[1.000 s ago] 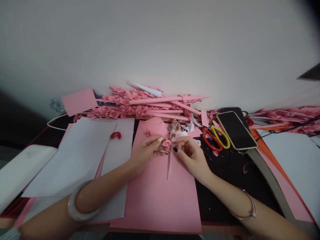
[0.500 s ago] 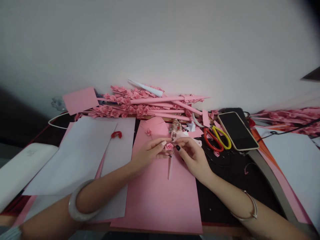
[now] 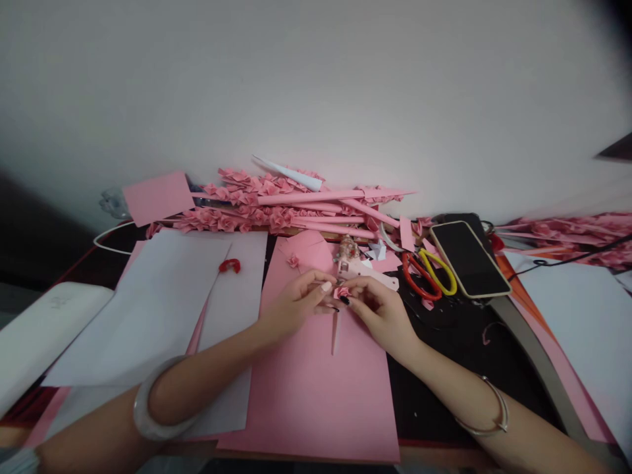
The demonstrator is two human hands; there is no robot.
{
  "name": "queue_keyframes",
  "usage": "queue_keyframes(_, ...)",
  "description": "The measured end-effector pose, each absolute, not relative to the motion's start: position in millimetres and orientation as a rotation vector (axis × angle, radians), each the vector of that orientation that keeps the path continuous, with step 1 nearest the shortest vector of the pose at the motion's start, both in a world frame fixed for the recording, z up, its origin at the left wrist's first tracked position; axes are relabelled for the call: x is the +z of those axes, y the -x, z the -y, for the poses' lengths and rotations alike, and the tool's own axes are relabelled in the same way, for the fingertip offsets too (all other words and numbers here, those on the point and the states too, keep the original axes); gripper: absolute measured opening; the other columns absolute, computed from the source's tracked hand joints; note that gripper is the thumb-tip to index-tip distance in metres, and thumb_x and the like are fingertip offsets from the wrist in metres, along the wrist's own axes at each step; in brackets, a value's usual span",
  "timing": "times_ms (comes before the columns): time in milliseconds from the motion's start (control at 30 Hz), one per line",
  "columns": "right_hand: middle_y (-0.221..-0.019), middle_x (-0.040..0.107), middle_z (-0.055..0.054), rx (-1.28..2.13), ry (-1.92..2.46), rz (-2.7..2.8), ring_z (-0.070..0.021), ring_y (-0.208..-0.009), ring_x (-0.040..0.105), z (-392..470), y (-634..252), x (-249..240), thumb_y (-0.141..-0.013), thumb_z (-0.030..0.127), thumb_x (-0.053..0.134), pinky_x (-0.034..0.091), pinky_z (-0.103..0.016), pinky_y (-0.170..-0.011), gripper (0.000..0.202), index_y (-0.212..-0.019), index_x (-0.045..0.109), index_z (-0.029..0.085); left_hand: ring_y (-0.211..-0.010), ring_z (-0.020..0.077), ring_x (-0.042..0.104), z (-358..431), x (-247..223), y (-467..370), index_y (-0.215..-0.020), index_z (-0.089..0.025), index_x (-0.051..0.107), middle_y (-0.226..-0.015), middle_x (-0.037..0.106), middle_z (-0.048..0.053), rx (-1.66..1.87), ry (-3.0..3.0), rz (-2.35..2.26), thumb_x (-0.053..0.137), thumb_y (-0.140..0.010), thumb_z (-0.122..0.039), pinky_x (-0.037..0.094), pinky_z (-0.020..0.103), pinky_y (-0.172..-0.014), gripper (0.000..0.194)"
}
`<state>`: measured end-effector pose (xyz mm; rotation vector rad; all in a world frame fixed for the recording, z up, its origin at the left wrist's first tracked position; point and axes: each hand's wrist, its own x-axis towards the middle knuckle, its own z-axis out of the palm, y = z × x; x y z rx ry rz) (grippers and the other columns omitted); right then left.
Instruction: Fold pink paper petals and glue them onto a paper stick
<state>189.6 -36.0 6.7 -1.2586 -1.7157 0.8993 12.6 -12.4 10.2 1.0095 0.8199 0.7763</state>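
Observation:
A small pink paper rose is held between my two hands over a large pink sheet. My right hand pinches the rose from the right, its dark-nailed thumb pressed against the petals. From the left, the closed fingers of my left hand meet the rose's left edge; part of their grip is hidden. Just beyond the fingers lies a pale gun-shaped tool, resembling a glue gun. Below the rose a thin pale paper spike points toward me. Another paper rose rests on the pink paper behind my left hand.
Scissors with red and yellow handles and a phone lie to the right. Rolled pink paper stems with many roses line the wall. White sheets cover the left, with a red curved piece on them.
The rose has shifted slightly right and turned. My right thumb and fingers have closed onto it, where before they were beside it. More of the pale gun-shaped tool shows.

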Motion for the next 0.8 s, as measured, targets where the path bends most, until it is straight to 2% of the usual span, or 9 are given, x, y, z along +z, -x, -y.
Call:
queue_keyframes(167,-0.081,0.064,-0.004,0.960,1.211,1.629,-0.0128,-0.061,0.054,36.6,-188.8,7.4,-0.082,0.019,0.057,0.043,-0.024,-0.055,0.012,-0.092,0.063,0.018,-0.081,0.0131,0.065,13.3,8.9,-12.3,-0.096,-0.015,0.055,-0.088,0.067,0.004,0.798,-1.009,-0.759,0.060,-0.081,-0.031,0.050,0.031,-0.081,0.023)
queue_keyframes(467,-0.081,0.067,-0.005,1.000,1.189,1.581,-0.0133,-0.059,0.059,37.7,-187.0,10.6,-0.083,0.020,0.054,0.047,-0.025,-0.051,0.016,-0.096,0.064,0.019,-0.082,0.0149,0.066,13.9,8.9,-11.9,-0.096,-0.015,0.054,-0.089,0.069,0.005,0.808,-1.032,-0.814,0.063,-0.079,-0.025,0.049,0.032,-0.081,0.021)
queue_keyframes(800,-0.082,0.066,-0.005,0.995,1.226,1.576,-0.0097,-0.049,0.053,38.7,-187.2,6.6,-0.080,0.015,0.055,0.042,-0.021,-0.042,0.017,-0.093,0.065,0.019,-0.081,0.0166,0.066,13.9,5.3,-11.9,-0.085,-0.015,0.054,-0.081,0.070,0.004,0.830,-1.075,-0.862,0.065,-0.076,-0.026,0.049,0.033,-0.079,0.018)
